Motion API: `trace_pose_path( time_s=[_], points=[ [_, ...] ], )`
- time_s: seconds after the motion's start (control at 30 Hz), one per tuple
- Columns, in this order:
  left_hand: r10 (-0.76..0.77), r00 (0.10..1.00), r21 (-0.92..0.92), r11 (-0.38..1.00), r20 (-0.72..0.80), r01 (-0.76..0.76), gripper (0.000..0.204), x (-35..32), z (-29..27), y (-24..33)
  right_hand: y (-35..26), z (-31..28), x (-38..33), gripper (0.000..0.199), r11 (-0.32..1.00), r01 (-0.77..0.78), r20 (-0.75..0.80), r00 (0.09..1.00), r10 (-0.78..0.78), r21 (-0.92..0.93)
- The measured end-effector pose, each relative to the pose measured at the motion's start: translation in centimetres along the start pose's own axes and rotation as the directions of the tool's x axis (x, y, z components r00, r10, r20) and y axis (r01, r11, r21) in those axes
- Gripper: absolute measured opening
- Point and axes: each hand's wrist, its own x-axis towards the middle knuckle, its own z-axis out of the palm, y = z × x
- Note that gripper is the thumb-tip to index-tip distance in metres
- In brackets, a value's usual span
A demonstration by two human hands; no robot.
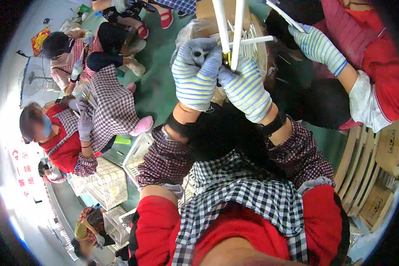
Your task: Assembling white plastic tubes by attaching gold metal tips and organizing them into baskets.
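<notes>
The white rods (229,31) run off the top edge of the frame, their upper ends cut off. At upper centre, the gloved left hand (194,73) and right hand (245,87) are both raised and clenched around the rods' lower ends, knuckles touching.

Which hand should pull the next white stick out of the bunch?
Probably the right hand: its gloved fingers sit against the white rods at their base, while the left hand is curled around the bundle's bottom end, seemingly steadying it.
</notes>
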Motion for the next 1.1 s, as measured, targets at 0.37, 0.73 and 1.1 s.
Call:
trace_pose_path(
  time_s=[0.37,0.73,1.1],
  points=[
    [0.107,0.959,-0.133,0.98,-0.263,-0.146,0.021,0.0,-1.5,0.8,-1.7,1.7,-2.2,0.019,0.888,-0.366,0.06,0.929,0.364,0.279],
    [-0.038,0.959,-0.373,0.925,-0.282,-0.073,0.01,-2.9,-5.6,0.1,-3.6,1.2,-3.2,0.022,0.962,0.039,0.068,0.997,-0.022,-0.271],
    [0.154,0.941,0.587,0.748,0.301,-0.31,0.014,-6.0,-7.6,0.4,-4.5,4.1,-2.8,0.024,0.874,0.31,0.301,0.932,-0.201,-0.374]
  ],
)
